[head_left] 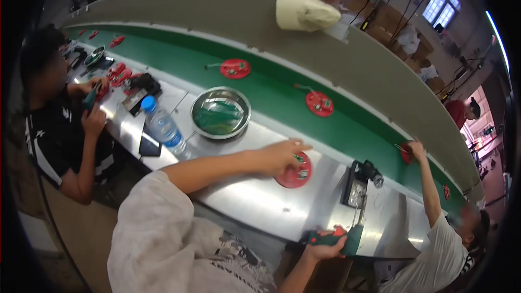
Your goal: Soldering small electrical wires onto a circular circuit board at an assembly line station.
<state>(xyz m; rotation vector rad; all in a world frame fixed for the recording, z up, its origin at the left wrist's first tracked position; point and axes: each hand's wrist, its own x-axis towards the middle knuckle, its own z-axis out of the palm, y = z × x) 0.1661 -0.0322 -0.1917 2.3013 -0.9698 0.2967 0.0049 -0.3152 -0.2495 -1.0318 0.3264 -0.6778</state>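
Note:
My left hand (281, 156) reaches across the steel tabletop, over the upper left edge of a round red plastic part (296, 173) that carries small green and metal pieces. Its fingers look stretched out and slightly blurred, and I see nothing held in them. At the table's near edge, my right hand (325, 249) is wrapped round a dark green electric screwdriver (351, 240) with a red switch. The screwdriver's thin shaft points away from me, toward a black tray (355, 189) of small metal pieces.
A green conveyor belt (271, 84) carries red parts (319, 103). A steel bowl (221, 113), a water bottle (164, 129) and a dark phone (150, 146) stand or lie left. Co-workers sit both sides; the right one's hand (417, 150) touches a red part on the belt.

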